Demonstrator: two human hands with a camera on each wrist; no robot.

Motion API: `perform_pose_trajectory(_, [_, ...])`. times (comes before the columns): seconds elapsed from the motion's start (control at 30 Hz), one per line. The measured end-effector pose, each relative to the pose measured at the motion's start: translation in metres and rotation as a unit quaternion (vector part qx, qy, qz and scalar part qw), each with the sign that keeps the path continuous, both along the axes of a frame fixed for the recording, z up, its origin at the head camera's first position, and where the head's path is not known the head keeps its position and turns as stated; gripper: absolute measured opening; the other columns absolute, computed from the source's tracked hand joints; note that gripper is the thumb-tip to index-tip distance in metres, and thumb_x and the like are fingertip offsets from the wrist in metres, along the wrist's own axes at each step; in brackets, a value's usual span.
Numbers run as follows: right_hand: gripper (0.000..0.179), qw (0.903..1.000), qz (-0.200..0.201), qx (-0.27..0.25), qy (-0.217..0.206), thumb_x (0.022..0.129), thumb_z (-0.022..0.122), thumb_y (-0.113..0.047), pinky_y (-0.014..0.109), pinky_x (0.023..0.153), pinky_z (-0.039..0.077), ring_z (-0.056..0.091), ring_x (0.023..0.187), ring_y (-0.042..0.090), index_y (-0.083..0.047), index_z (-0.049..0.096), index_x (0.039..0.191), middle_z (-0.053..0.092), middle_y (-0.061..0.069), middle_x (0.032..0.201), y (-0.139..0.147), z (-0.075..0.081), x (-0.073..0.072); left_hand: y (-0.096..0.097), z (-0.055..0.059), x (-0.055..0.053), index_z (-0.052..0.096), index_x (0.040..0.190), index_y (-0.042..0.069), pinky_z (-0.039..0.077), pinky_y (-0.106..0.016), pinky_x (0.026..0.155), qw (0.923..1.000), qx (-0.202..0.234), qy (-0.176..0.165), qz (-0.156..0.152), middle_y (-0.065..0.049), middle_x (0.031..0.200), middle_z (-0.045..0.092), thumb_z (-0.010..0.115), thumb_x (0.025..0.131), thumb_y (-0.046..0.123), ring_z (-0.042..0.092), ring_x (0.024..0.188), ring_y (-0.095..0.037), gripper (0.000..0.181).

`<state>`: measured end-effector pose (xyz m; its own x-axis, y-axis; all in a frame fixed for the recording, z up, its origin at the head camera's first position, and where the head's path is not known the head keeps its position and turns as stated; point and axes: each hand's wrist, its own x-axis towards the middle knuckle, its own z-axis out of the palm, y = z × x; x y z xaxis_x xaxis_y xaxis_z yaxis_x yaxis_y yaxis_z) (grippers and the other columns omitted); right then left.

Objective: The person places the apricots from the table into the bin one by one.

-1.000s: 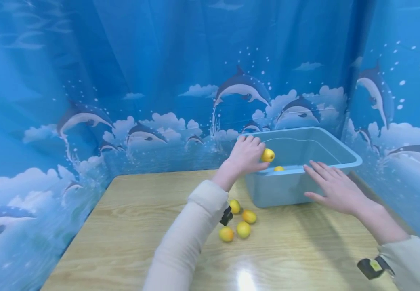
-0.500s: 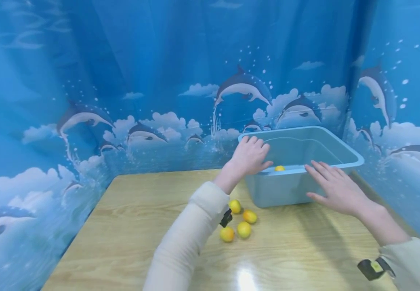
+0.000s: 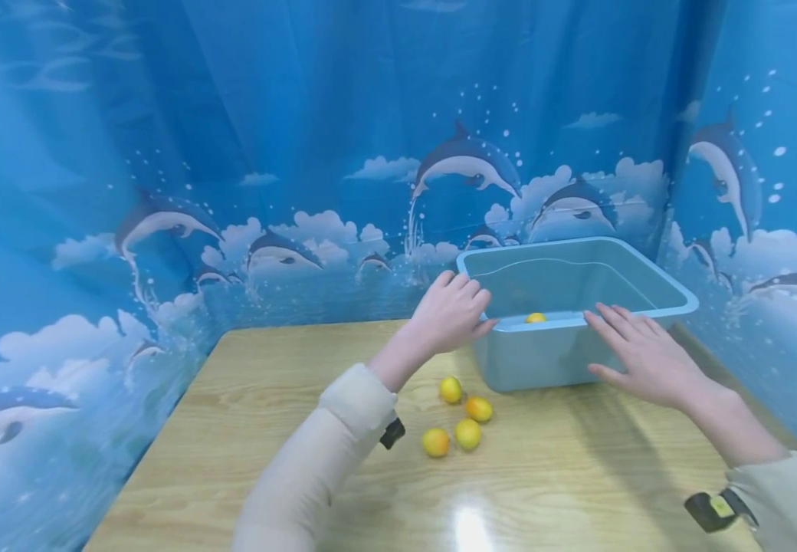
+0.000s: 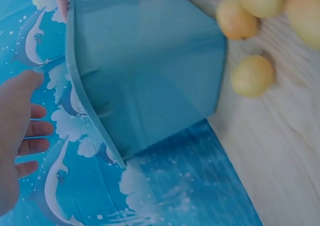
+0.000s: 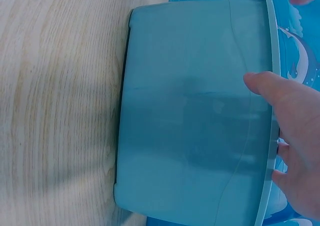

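Observation:
A light blue plastic bin [image 3: 543, 356] stands at the back right of the table. Inside it, just behind the near rim, a yellow fruit [image 3: 536, 317] shows; the bin's near wall hides much of the floor. My left hand [image 3: 448, 316] hovers at the bin's left near corner, fingers loosely bent and holding nothing; the left wrist view also shows this hand [image 4: 20, 141] with nothing in it. My right hand [image 3: 643, 356] lies with straight fingers at the near rim, its thumb outside against the front wall. Several small yellow-orange fruits [image 3: 468, 435] lie loose on the table in front of the bin.
The wooden table [image 3: 247, 429] runs left and forward of the bin. A blue curtain [image 3: 343, 138] printed with dolphins hangs behind and on both sides. Each wrist carries a small black device, such as the right wrist camera [image 3: 712, 511].
My left hand held a yellow fruit over the bin and let it go inside. It has since drawn back left and towards me. My right hand stays at the rim.

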<state>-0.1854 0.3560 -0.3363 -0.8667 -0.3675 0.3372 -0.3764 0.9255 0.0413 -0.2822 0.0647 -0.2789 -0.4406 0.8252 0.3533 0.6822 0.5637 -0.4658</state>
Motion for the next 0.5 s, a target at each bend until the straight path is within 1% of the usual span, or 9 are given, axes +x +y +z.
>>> perform_pose_trajectory(0.1, [0.080,1.0000,-0.001,0.001,0.002,0.082,0.069,-0.032,0.060,0.100,0.020,0.028,0.128,0.045,0.000,0.028,0.143,0.029,0.026,0.143,0.001,-0.001,0.000,-0.012,-0.006,0.000,0.062,0.094,0.017,0.039,-0.032,0.082,0.9999,0.005,0.008,-0.015,0.004,0.086,0.060,0.049,0.091,0.047,0.052,0.083,-0.015,0.033])
perform_pose_trajectory(0.2, [0.080,1.0000,-0.001,0.001,0.004,0.081,0.069,-0.032,0.060,0.100,0.020,0.028,0.128,0.045,0.000,0.028,0.143,0.029,0.026,0.143,0.001,-0.001,0.000,-0.022,-0.014,0.000,0.062,0.089,0.017,0.039,-0.032,0.081,0.9998,0.006,0.008,-0.019,0.003,0.082,0.059,0.051,0.090,0.046,0.052,0.081,-0.016,0.031])
perform_pose_trajectory(0.4, [0.081,1.0000,0.000,0.002,0.007,0.081,0.070,-0.031,0.060,0.100,0.021,0.029,0.127,0.046,0.000,0.029,0.143,0.030,0.026,0.142,0.001,-0.001,0.000,-0.040,-0.032,0.000,0.062,0.092,0.015,0.041,-0.032,0.081,0.9999,0.009,-0.001,-0.014,0.002,0.082,0.059,0.054,0.088,0.045,0.053,0.080,-0.016,0.031])
perform_pose_trajectory(0.5, [0.081,1.0000,0.000,0.003,0.007,0.081,0.070,-0.031,0.060,0.100,0.020,0.029,0.127,0.046,0.000,0.028,0.143,0.030,0.027,0.142,0.000,-0.001,0.000,-0.046,-0.043,-0.001,0.061,0.092,0.014,0.041,-0.033,0.079,0.9999,0.010,-0.005,-0.012,0.001,0.082,0.058,0.054,0.088,0.046,0.053,0.079,-0.017,0.033])
